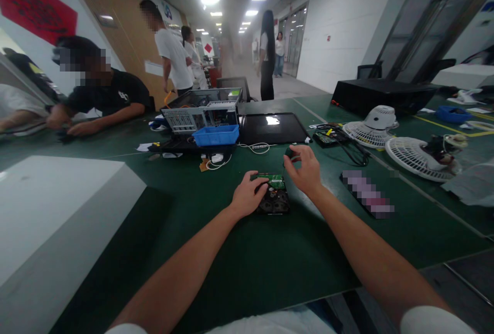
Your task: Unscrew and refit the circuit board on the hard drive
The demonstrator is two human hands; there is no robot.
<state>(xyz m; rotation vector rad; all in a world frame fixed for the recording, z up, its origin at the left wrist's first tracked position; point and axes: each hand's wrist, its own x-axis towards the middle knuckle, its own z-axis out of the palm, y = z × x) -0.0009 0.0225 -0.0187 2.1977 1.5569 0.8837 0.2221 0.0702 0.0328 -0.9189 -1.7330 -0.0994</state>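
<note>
A black hard drive (275, 200) with a green circuit board lies on the green table (270, 267) in front of me. My left hand (249, 195) rests on the drive's left side, fingers curled over its top edge. My right hand (303, 169) hovers just right of and above the drive, thumb and fingers pinched on something small that I cannot make out.
Behind the drive are a blue bin (216, 135), an open computer case (200, 110), a black panel (274, 128) and white cables (218, 161). Fan parts (415, 156) lie right. A white box (50, 210) stands left. A seated person (100, 97) works far left; others stand behind.
</note>
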